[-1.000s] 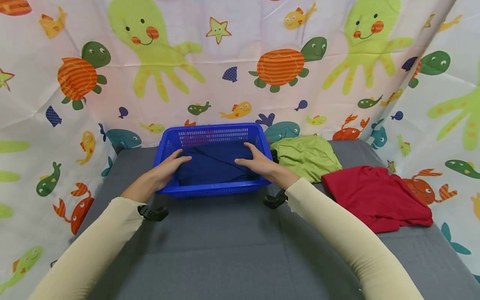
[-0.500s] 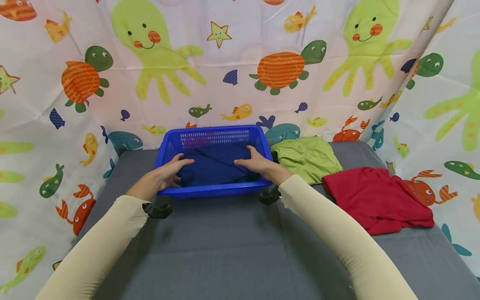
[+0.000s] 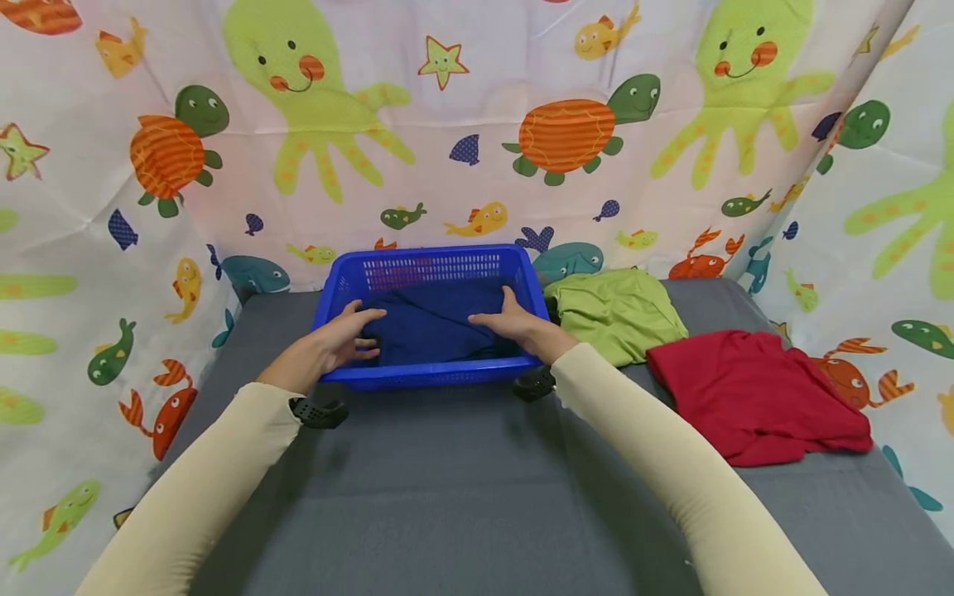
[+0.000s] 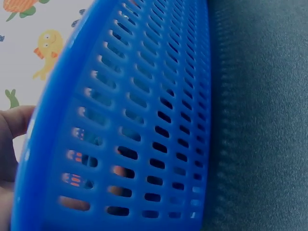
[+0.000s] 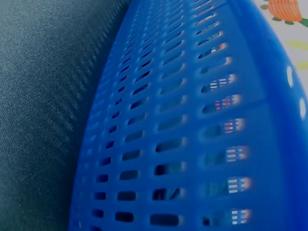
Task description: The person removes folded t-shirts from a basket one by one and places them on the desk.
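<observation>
A blue plastic basket (image 3: 428, 374) with slotted walls stands at the back of the table, and a folded navy cloth (image 3: 432, 319) lies in it. My left hand (image 3: 339, 339) reaches over the basket's front left corner, fingers spread at the cloth's left edge. From the other side, my right hand (image 3: 514, 321) reaches over the right rim, thumb extended above the cloth and the other fingers partly hidden. In the left wrist view, part of the left hand (image 4: 12, 139) shows beyond the basket wall (image 4: 139, 96). Only the basket wall (image 5: 168, 115) and table fabric show in the right wrist view.
A lime green cloth (image 3: 619, 314) lies crumpled just right of the basket. Nearer on the right is a red cloth (image 3: 753, 397). Grey fabric covers the table (image 3: 440, 497), and a sea-animal printed curtain (image 3: 477, 124) encloses its back and sides.
My left hand has moved a little farther into the basket, with more fingers showing over the navy cloth. The right hand stays almost where it was. The cloths look unchanged.
</observation>
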Motion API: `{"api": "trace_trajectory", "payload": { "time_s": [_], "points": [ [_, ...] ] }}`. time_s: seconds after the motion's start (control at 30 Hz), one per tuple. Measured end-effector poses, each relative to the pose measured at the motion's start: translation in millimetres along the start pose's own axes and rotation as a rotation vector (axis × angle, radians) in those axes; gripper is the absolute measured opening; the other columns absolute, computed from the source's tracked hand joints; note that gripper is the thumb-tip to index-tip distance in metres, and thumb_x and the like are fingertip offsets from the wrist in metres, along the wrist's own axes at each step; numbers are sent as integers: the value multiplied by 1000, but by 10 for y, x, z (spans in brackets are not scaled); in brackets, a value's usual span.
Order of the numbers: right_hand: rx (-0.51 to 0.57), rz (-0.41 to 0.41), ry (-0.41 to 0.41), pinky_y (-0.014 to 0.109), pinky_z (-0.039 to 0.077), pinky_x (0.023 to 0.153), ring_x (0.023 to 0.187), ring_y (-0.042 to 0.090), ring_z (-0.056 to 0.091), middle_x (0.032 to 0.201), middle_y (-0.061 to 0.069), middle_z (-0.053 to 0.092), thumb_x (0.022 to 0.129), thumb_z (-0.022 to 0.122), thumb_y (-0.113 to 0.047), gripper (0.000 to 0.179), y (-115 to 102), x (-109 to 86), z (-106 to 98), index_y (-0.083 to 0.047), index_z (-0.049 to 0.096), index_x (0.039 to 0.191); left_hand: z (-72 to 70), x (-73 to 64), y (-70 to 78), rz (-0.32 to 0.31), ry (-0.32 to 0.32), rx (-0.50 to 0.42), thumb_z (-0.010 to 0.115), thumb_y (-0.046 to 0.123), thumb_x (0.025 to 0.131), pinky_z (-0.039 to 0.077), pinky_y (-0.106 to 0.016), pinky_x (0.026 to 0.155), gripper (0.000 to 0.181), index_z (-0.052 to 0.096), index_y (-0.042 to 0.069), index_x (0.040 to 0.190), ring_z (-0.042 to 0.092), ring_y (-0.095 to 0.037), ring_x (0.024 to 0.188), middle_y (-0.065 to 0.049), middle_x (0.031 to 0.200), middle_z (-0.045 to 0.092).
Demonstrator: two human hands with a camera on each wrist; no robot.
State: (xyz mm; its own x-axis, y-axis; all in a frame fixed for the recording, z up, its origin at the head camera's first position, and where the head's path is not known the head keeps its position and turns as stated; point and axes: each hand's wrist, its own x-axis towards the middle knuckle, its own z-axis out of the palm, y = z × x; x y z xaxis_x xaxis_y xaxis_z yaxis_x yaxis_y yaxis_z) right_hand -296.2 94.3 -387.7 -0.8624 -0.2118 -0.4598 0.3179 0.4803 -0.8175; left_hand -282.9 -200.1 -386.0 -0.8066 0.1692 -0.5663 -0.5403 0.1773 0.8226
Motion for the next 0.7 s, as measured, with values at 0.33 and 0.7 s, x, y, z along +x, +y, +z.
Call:
{"api": "trace_trajectory", "payload": {
  "time_s": [0.33,0.7],
  "points": [
    [-93,-7,-43,53,12,129,159,33,2,172,14,-7,100,60,-40,101,32,35,48,-17,-17,162,-1,25,-38,-26,28,167,46,38,106,25,-57,124,85,-17,24,162,4,-39,158,-15,171,-14],
    [-66,-7,-50,54,12,128,159,33,1,172,13,-7,99,62,-40,101,-1,55,30,-18,-13,162,-8,29,-10,-10,-13,79,48,36,106,14,-64,124,87,-18,30,161,0,-52,155,-13,169,-22]
  ]
}}
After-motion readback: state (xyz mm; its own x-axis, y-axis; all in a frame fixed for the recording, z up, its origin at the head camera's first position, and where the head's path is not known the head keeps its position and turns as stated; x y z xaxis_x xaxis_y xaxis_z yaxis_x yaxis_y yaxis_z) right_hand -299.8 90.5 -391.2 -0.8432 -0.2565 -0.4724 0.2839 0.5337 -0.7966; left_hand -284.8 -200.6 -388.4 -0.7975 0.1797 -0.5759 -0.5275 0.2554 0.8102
